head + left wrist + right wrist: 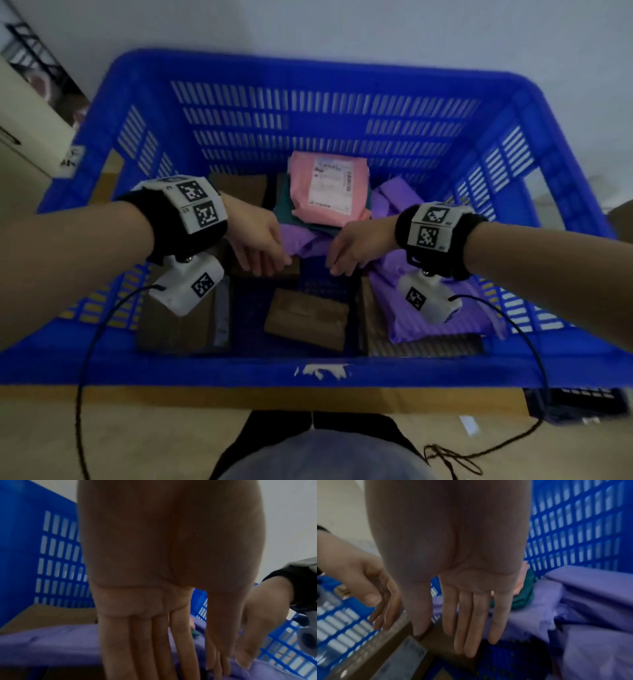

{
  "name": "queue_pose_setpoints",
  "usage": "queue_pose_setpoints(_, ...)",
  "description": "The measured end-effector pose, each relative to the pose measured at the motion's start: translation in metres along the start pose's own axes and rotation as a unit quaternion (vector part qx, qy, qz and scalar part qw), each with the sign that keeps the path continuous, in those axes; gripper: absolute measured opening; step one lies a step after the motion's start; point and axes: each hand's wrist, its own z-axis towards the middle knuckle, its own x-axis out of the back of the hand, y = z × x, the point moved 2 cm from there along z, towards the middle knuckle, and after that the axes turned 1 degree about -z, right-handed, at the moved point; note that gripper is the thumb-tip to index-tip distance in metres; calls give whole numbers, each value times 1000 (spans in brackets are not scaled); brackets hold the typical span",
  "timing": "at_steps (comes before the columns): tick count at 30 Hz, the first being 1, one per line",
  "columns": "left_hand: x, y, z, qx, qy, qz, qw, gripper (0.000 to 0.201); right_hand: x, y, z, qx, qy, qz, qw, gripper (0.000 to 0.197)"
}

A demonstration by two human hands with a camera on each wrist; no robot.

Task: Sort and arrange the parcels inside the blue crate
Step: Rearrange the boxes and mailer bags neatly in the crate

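A person's lap and dark trousers [318,452] fill the nearest edge, with a thin black cable [80,377] looping from each wrist camera down to the pale floor. Just beyond stands a large blue slatted plastic crate [322,375], its near rim bearing a torn white sticker scrap [322,371].

Inside, against the near wall, a small flat brown paper parcel [306,318] lies on the bare blue floor. To its left sits a taller brown cardboard box with a white label strip [181,325]; to its right a crumpled purple plastic mailer bag [442,318] rests on another brown box.

Both hands hover over the middle of the crate, palms down, close together but apart. The left hand [257,240] has straight, relaxed fingers [145,642] and grips nothing. The right hand [359,245] likewise has extended fingers [471,622] and holds nothing. Whether their fingertips touch the purple bag beneath them cannot be told.

Farther in, a pink plastic mailer with a white shipping label [330,186] lies atop a dark green parcel [284,205], with more purple bags to the right and a brown box [239,188] to the left, all near the far wall.

Outside the crate, a cream cabinet [24,120] stands at far left, and a white wall [376,31] rises behind.
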Motion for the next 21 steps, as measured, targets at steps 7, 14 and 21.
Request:
queue_pose_setpoints(7,-50,-3,30,-14,-101,139,985,39,-45,7,48,10,-60,-113,992,40)
queue_pose_setpoints(14,-69,-10,53,-20,-79,211,974,55,-55,17,72,-22,-48,-139,989,52)
queue_pose_setpoints(21,-91,-26,73,-8,-32,260,965,76,-64,31,89,-84,-43,-107,990,53)
